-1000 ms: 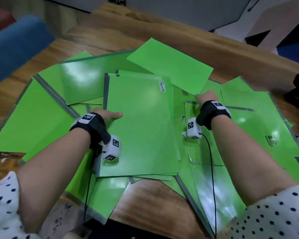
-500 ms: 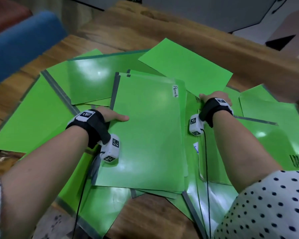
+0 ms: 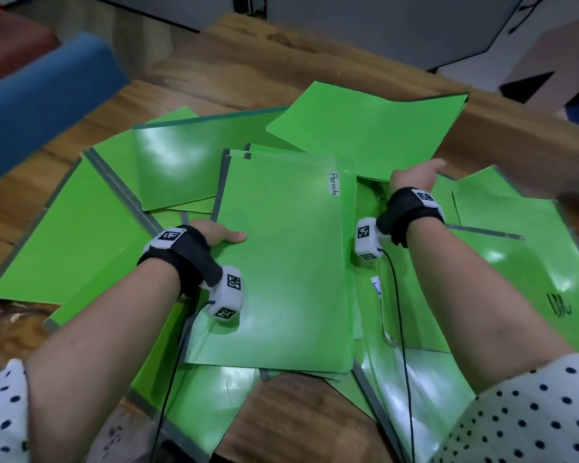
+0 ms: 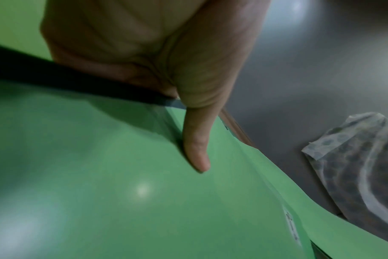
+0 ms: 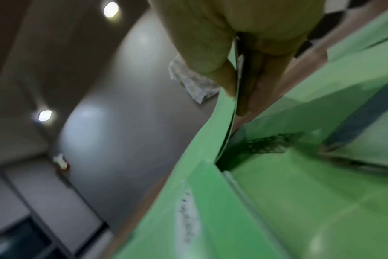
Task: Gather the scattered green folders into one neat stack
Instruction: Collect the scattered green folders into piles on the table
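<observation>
Several green folders lie scattered and overlapping on a wooden table (image 3: pixel 298 422). In the middle is a small stack whose top folder (image 3: pixel 288 262) carries a white "Permits" label (image 3: pixel 334 184). My left hand (image 3: pixel 221 235) grips the stack's left edge, with the thumb (image 4: pixel 197 149) flat on the top folder (image 4: pixel 144 192) and the fingers hidden beneath. My right hand (image 3: pixel 415 177) pinches the near edge of a plain green folder (image 3: pixel 365 128) at the far right of the stack. In the right wrist view its thumb lies above that folder (image 5: pixel 210 131) and its fingers (image 5: pixel 250 91) below.
More green folders with grey spines spread out to the left (image 3: pixel 64 235) and right (image 3: pixel 515 269) and hang over the near table edge. A blue padded seat (image 3: pixel 41 105) stands at the far left. Bare wood shows along the table's far side (image 3: pixel 281 71).
My right hand has moved from the stack's right edge out to the far plain folder and taken hold of it, and that folder's near edge has lifted. The left hand keeps its grip.
</observation>
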`<action>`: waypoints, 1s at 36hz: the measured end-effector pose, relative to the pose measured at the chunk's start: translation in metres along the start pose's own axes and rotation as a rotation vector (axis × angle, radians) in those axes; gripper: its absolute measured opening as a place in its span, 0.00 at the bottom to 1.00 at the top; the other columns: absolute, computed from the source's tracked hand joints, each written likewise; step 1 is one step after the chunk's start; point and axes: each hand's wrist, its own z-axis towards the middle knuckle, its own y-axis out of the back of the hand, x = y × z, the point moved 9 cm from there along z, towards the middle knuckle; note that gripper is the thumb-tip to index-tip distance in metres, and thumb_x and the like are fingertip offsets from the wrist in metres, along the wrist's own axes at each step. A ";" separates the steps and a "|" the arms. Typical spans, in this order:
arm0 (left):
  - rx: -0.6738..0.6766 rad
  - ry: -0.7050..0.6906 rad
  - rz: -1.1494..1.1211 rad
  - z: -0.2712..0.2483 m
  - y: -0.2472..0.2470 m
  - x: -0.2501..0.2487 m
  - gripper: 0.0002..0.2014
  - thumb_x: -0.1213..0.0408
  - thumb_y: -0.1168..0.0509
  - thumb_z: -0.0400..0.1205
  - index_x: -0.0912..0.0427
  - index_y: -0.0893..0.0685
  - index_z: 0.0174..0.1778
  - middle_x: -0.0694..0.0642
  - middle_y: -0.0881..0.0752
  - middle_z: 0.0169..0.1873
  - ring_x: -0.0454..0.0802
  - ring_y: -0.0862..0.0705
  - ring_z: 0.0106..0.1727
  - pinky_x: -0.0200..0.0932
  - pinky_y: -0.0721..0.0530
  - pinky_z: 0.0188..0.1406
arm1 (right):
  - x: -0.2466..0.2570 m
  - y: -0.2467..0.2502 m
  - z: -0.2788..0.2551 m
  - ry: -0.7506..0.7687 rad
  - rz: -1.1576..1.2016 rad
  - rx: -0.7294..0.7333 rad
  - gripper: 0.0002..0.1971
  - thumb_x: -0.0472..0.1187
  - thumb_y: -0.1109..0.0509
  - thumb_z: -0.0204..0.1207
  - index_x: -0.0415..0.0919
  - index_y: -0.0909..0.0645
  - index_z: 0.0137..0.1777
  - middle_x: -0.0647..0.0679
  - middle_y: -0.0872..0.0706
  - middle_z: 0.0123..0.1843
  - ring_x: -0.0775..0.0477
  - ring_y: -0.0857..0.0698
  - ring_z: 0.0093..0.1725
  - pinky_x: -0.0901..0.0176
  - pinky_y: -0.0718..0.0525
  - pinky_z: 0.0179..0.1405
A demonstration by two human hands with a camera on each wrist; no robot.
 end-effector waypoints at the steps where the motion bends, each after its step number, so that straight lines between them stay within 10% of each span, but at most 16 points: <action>1: -0.004 0.009 -0.043 -0.001 -0.001 0.002 0.42 0.46 0.28 0.73 0.71 0.32 0.75 0.65 0.26 0.72 0.63 0.25 0.70 0.50 0.25 0.68 | 0.003 0.003 -0.004 0.003 0.051 -0.003 0.25 0.28 0.39 0.80 0.32 0.44 0.74 0.37 0.24 0.68 0.41 0.19 0.62 0.59 0.20 0.56; 6: -0.086 -0.017 -0.384 -0.008 -0.005 0.013 0.41 0.54 0.23 0.71 0.72 0.32 0.74 0.62 0.23 0.68 0.61 0.23 0.67 0.48 0.24 0.65 | 0.017 0.022 -0.023 0.001 0.324 0.000 0.25 0.25 0.43 0.80 0.37 0.40 0.75 0.34 0.31 0.74 0.35 0.17 0.62 0.45 0.13 0.54; 12: -0.139 -0.114 -0.714 -0.028 0.002 0.028 0.38 0.63 0.20 0.68 0.67 0.29 0.72 0.59 0.20 0.59 0.60 0.21 0.64 0.57 0.25 0.69 | 0.038 0.050 -0.035 0.066 0.605 0.063 0.36 0.22 0.42 0.79 0.41 0.50 0.84 0.42 0.51 0.85 0.31 0.20 0.67 0.62 0.10 0.36; 17: -0.130 -0.179 -0.809 -0.042 0.025 0.039 0.35 0.62 0.20 0.67 0.63 0.25 0.69 0.60 0.17 0.62 0.61 0.20 0.63 0.62 0.26 0.70 | 0.059 0.070 -0.046 0.063 0.726 0.116 0.37 0.20 0.41 0.78 0.41 0.50 0.84 0.43 0.54 0.85 0.30 0.25 0.71 0.56 0.09 0.41; 26: -0.166 -0.277 -0.990 -0.039 0.085 0.065 0.59 0.50 0.15 0.44 0.69 0.27 0.71 0.64 0.18 0.64 0.63 0.19 0.65 0.62 0.25 0.69 | 0.063 0.063 -0.077 -0.025 0.756 0.289 0.29 0.26 0.37 0.79 0.38 0.37 0.79 0.41 0.27 0.67 0.36 0.16 0.54 0.51 0.09 0.43; 30: -0.165 -0.290 -0.995 -0.037 0.111 0.068 0.32 0.61 0.19 0.64 0.66 0.22 0.61 0.64 0.16 0.60 0.62 0.17 0.63 0.61 0.24 0.69 | 0.055 0.041 -0.090 -0.101 0.712 0.300 0.30 0.29 0.37 0.82 0.38 0.43 0.81 0.46 0.24 0.49 0.46 0.17 0.39 0.53 0.10 0.43; 36: -0.185 -0.279 -0.973 -0.012 0.142 0.077 0.40 0.60 0.18 0.61 0.68 0.25 0.67 0.65 0.15 0.59 0.64 0.17 0.61 0.63 0.23 0.66 | 0.046 -0.014 -0.115 -0.189 0.552 0.315 0.33 0.33 0.35 0.81 0.37 0.46 0.83 0.34 0.25 0.66 0.49 0.19 0.33 0.66 0.15 0.25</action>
